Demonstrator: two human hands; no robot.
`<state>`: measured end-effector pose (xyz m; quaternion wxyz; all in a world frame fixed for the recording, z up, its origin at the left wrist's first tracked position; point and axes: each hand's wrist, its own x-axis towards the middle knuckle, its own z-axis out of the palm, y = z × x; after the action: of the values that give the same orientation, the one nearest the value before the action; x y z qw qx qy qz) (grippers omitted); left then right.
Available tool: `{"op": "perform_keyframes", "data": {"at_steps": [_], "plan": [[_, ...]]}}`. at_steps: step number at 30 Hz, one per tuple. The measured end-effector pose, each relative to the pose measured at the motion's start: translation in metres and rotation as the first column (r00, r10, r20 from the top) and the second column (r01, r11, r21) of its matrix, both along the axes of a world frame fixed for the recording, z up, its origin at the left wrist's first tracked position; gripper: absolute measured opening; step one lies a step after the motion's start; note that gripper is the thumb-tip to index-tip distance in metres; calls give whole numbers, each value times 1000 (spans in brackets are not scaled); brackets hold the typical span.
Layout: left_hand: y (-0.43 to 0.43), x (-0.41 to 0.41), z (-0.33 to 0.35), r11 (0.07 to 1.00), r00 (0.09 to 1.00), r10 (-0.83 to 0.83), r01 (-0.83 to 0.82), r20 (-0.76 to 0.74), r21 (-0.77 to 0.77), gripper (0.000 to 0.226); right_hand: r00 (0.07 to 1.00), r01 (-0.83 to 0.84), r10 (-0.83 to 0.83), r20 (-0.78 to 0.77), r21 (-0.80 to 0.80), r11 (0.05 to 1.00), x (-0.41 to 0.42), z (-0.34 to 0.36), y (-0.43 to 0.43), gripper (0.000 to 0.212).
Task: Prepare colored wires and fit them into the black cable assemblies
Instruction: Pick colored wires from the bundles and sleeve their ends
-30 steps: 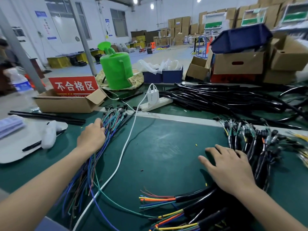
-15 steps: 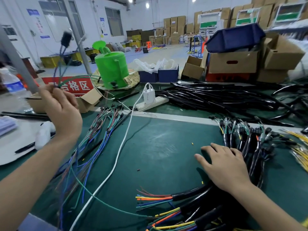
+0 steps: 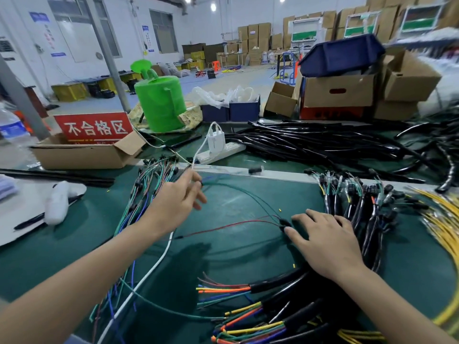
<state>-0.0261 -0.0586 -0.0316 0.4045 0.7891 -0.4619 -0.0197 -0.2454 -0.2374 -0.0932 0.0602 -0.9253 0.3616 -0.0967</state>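
My left hand (image 3: 177, 202) hovers over the green mat (image 3: 236, 202), and a thin green wire (image 3: 250, 194) runs from its fingertips. That wire and a red wire (image 3: 223, 227) both end in a small black connector (image 3: 284, 223). The fingertips of my right hand (image 3: 325, 240) touch this connector. That hand lies flat, fingers spread, on black cable assemblies (image 3: 278, 285) whose colored wire ends (image 3: 223, 290) fan out toward me. A pile of loose colored wires (image 3: 151, 180) lies behind and left of my left hand.
A white cable (image 3: 154, 266) crosses the mat from a power strip (image 3: 223, 152). Connector-tipped harnesses (image 3: 360, 202) and yellow wires (image 3: 444, 219) lie right. A cardboard box with a red sign (image 3: 94, 127), a green watering can (image 3: 159, 103) and black cables (image 3: 323, 145) stand behind.
My left hand came down from high at the left to the mat's middle, bringing a wire set whose connector now lies at my right fingertips. My right hand stayed on the black cables.
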Motion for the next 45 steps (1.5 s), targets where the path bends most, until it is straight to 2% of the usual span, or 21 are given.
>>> {"op": "perform_keyframes", "data": {"at_steps": [3,4,6,7,11,14,17,20,22,26,28,30,32,34,35,37,39,40,42,44,45], "plan": [[12,6,-17,915,987,-66,2,143,404,2,1000,-6,6,8,-2,1000,1,-1,1,45],[17,6,-21,870,973,-87,-30,214,492,7,1000,-8,8,9,-2,1000,1,-1,1,44],[25,9,-30,815,939,-143,-68,314,576,31,1000,-10,10,18,-5,1000,2,0,0,41],[28,10,-32,812,936,-166,-49,311,581,39,1000,-12,12,25,-5,1000,2,2,0,38],[37,8,-36,826,957,-221,80,190,557,40,997,-74,75,34,-31,997,9,9,4,25],[45,4,-41,817,922,-286,91,262,570,30,988,-110,118,102,-73,991,14,20,2,22],[46,-1,-46,868,902,-295,114,316,483,19,947,-142,157,280,-71,987,15,43,-5,23],[51,3,-42,945,959,-193,125,208,302,26,847,-116,142,512,-82,990,8,72,-14,20],[60,12,-36,974,980,-136,106,143,200,23,771,-71,106,628,-81,994,-2,89,-28,20],[74,23,-8,993,985,-58,39,161,116,48,783,16,66,618,-127,992,-27,110,-60,26],[73,17,11,994,985,-54,38,162,104,48,796,92,22,605,-157,983,-36,119,-72,30],[62,2,26,991,977,-130,121,170,61,45,793,165,-14,609,-192,968,-44,136,-86,31],[44,-24,36,949,950,-314,314,10,-11,39,757,198,-30,652,-185,963,-48,158,-106,32],[23,-57,40,882,840,-469,462,-274,-91,30,752,219,-60,657,-162,962,-48,176,-127,41],[10,-74,36,866,764,-487,485,-423,-122,26,802,213,-94,590,-136,967,-48,180,-135,52],[-15,-107,23,884,631,-408,453,-660,-113,24,943,172,-156,294,-27,985,-51,179,-145,78],[-41,-131,6,910,550,-298,410,-780,-59,27,973,210,-218,74,111,971,-62,167,-149,87],[-49,-139,-2,914,519,-270,402,-811,-47,28,964,261,-266,25,135,956,-70,158,-151,83],[-62,-143,-9,921,456,-203,390,-867,-11,29,932,362,-360,-46,154,919,-91,140,-152,53],[-67,-139,-12,920,368,-167,393,-915,-10,27,893,444,-441,-84,314,839,-116,121,-145,21],[-66,-137,-13,911,331,-176,411,-927,-27,26,875,475,-470,-116,391,788,-128,111,-139,19]]}}
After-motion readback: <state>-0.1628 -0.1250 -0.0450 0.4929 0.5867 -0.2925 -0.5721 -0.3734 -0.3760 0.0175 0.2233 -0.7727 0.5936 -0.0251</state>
